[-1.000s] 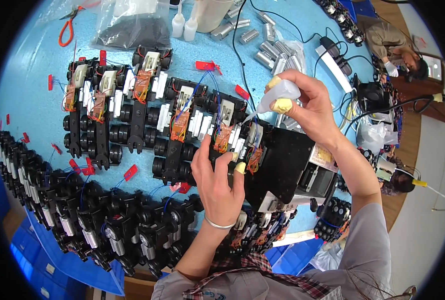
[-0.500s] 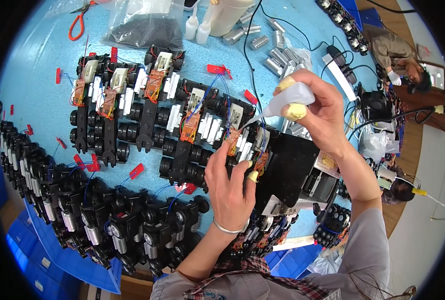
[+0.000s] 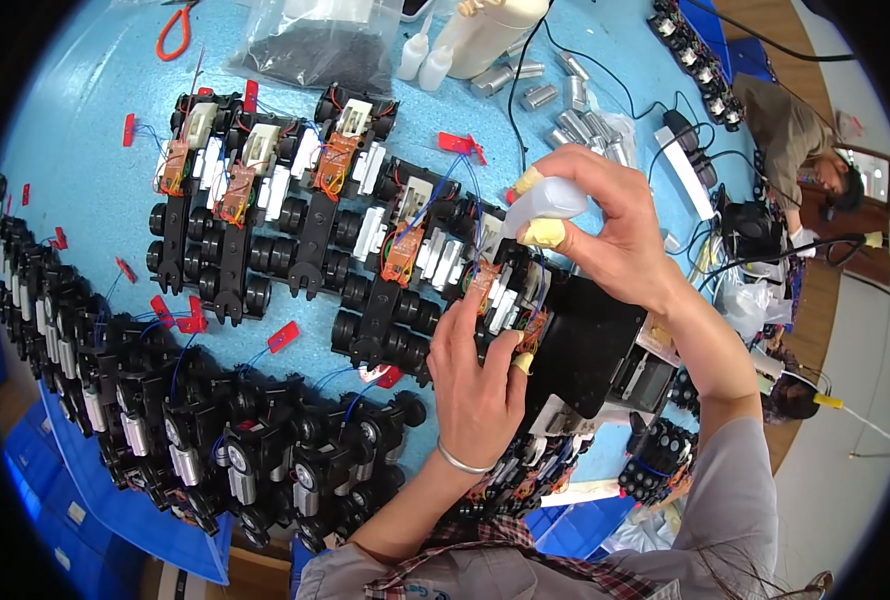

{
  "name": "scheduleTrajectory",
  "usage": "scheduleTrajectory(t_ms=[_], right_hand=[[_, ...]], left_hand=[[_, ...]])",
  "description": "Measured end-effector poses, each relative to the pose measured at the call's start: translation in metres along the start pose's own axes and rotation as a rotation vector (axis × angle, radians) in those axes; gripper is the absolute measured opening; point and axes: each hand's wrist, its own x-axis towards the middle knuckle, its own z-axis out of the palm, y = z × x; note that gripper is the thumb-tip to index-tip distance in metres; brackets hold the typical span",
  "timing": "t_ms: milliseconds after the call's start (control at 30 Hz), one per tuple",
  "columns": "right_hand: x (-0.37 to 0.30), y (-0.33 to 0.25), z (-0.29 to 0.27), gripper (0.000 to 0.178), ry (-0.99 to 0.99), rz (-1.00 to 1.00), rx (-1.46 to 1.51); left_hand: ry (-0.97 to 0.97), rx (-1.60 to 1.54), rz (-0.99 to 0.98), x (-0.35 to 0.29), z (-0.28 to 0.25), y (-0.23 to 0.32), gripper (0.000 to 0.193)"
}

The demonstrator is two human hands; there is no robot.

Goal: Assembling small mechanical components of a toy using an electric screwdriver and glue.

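My right hand (image 3: 605, 225) is closed round a translucent squeeze bottle (image 3: 557, 198), tilted with its nozzle end down. The thumb hides part of that end, and I cannot tell where the tip touches. Below it lies a black wheeled chassis with an orange-brown circuit board (image 3: 482, 284), coloured wires and silver parts. My left hand (image 3: 475, 385) rests there with fingers stretched and spread, a fingertip at that board's edge. Its other fingertips are near the board (image 3: 535, 325) of the neighbouring chassis. Yellow covers wrap several fingertips on both hands.
Similar chassis (image 3: 310, 240) stand in a row to the left, and more black units (image 3: 235, 450) fill the near left. Silver cylinders (image 3: 540, 97), small white bottles (image 3: 435, 68) and a bag of black bits (image 3: 315, 55) lie behind. A power strip (image 3: 683, 170) and another person (image 3: 790, 130) are right.
My right hand has moved left and the bottle has tipped steeper, so its long nozzle no longer shows plainly. My left hand stays at the same board while the whole view shifts slightly.
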Motion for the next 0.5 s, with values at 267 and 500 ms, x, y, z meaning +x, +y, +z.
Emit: scheduleTrajectory(t_ms=[267, 500], right_hand=[[-0.0002, -0.0062, 0.0038, 0.034, -0.019, 0.004, 0.046], [0.0012, -0.0027, 0.0062, 0.033, -0.033, -0.022, 0.032]], left_hand=[[-0.013, -0.007, -0.007, -0.0006, -0.0014, 0.0, 0.03], [-0.019, 0.005, 0.007, 0.0, 0.0001, -0.0022, 0.03]])
